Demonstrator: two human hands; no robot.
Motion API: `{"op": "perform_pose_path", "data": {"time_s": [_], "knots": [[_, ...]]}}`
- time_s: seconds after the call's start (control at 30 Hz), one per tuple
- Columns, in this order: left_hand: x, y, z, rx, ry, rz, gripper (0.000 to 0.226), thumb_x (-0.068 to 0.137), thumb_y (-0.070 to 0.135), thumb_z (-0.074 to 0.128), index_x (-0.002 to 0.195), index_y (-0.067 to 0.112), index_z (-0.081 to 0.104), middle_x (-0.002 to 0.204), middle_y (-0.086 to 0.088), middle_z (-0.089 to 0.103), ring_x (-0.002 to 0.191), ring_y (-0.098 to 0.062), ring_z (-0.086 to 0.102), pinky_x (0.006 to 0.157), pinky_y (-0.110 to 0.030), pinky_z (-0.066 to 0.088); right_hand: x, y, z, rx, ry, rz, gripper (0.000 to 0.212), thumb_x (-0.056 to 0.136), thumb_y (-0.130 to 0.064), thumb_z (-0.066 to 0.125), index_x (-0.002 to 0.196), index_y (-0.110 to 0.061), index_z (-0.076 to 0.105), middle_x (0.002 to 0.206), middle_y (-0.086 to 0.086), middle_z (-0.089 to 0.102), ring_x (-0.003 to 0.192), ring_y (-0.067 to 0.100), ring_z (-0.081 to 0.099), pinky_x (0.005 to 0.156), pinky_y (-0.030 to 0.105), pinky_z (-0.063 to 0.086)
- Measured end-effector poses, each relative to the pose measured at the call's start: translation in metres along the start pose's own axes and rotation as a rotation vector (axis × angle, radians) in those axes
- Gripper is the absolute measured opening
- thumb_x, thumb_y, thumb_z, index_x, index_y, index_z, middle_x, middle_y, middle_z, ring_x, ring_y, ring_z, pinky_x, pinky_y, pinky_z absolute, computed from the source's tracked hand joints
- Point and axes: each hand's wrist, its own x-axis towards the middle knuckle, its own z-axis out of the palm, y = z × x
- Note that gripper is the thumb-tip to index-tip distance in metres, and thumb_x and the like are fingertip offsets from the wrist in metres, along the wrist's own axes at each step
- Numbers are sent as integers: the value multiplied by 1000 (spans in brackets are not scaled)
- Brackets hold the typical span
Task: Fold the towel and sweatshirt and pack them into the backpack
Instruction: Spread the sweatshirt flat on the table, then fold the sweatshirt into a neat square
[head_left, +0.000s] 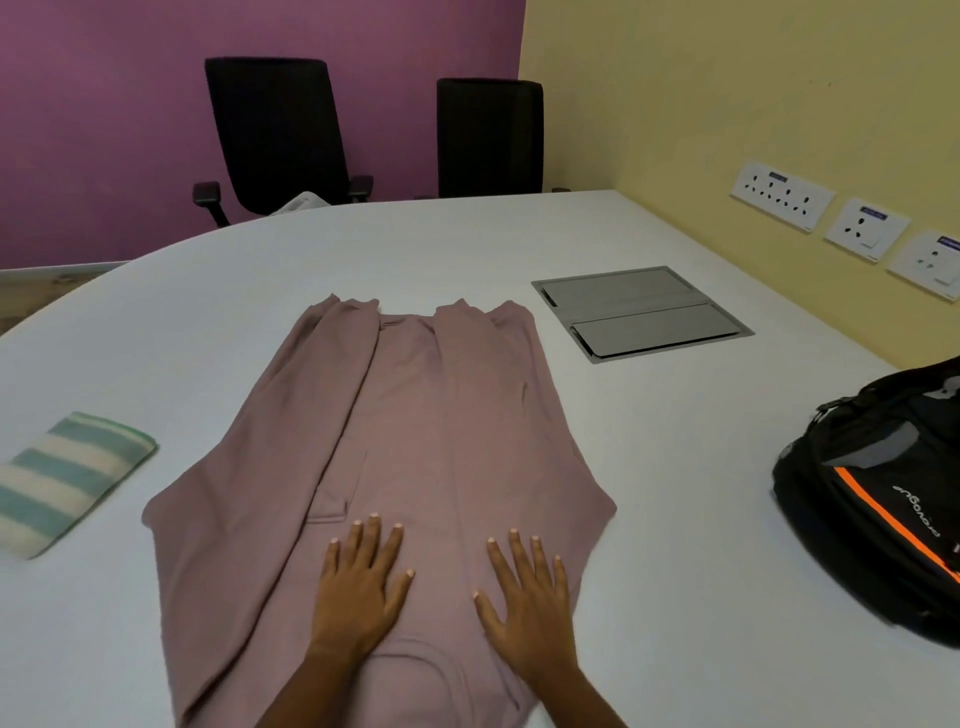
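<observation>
A dusty-pink sweatshirt lies flat on the white table, both sleeves folded inward over the body, collar toward me. My left hand and my right hand press flat on it near the collar end, fingers spread, side by side. A green-and-white striped towel lies folded at the table's left edge. A black backpack with an orange stripe rests on its side at the right edge.
A grey cable hatch is set flush into the table beyond the sweatshirt. Two black office chairs stand behind the far edge. Wall sockets line the yellow wall at right.
</observation>
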Motion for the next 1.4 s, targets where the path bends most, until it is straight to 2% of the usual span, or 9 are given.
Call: {"op": "perform_pose_path", "data": {"time_s": [0.27, 0.4, 0.5, 0.67, 0.77, 0.9, 1.1, 1.3, 1.4], "knots": [[-15, 24, 15, -142, -26, -124, 63, 96, 51, 0, 132, 17, 38, 125, -16, 61, 119, -31, 36, 107, -45, 11, 26, 23, -20, -48, -53, 7, 58, 92, -58, 3, 128, -33, 42, 124, -2, 63, 109, 25, 64, 86, 45, 51], [-2, 54, 22, -204, -39, -106, 66, 94, 54, -1, 128, 15, 40, 124, -17, 62, 119, -33, 36, 114, -44, -4, 53, 53, -29, -153, -102, 61, 60, 93, -57, -3, 128, -32, 39, 119, -1, 67, 101, 29, 67, 75, 51, 54], [12, 72, 27, -185, -97, -84, 77, 89, 62, -3, 128, 12, 40, 124, -17, 62, 125, -34, 32, 114, -41, -15, 60, 58, -50, -298, -156, 99, 73, 88, -64, -7, 147, -29, 16, 151, 1, 34, 136, 30, 36, 102, 58, 33], [15, 80, 3, -140, -278, -53, 142, 28, 91, -29, 148, 17, -12, 147, -5, -32, 141, -29, -27, 91, -37, -43, 58, 50, -53, -276, -118, 188, 54, 100, -43, 13, 149, -27, -2, 159, 4, 1, 146, 25, 5, 114, 52, 11], [2, 66, -12, -121, -216, 38, 83, 82, 69, -2, 151, 23, 5, 158, -2, -9, 147, -24, -6, 118, -38, -4, 46, 39, -47, -265, -119, 209, 56, 92, -30, 20, 136, -6, 46, 137, 21, 48, 125, 34, 50, 95, 61, 39], [-11, 20, -32, -72, 58, 20, 67, 97, 44, -3, 118, 17, 54, 122, -14, 64, 122, -32, 46, 100, -42, 35, 34, 29, -22, -197, 4, 122, 41, 60, -22, 67, 95, -3, 72, 91, 21, 72, 79, 33, 71, 54, 58, 52], [-27, -47, -45, -121, -38, -393, 77, 92, 51, 2, 140, 3, 39, 146, -19, 38, 135, -34, 39, 106, -55, 32, 5, -64, -14, -110, 58, -306, 49, 98, -25, -1, 118, -14, 43, 109, 1, 71, 106, 17, 61, 91, 35, 49], [-28, -72, -39, -64, -169, -374, 61, 100, 42, 17, 150, 12, -3, 159, -5, -6, 147, -19, -1, 118, -41, 8, -9, -148, -14, -72, -208, -483, 56, 78, -39, 27, 107, -19, 71, 112, -4, 69, 104, 8, 65, 85, 26, 53], [-30, -71, -42, -108, -149, -365, 59, 100, 41, 14, 150, 10, 5, 159, -7, 0, 147, -22, 4, 117, -43, 11, -3, -161, -9, -114, -291, -581, 58, 97, -32, 25, 145, -1, 24, 152, 15, 24, 142, 26, 21, 116, 42, 16]]}}
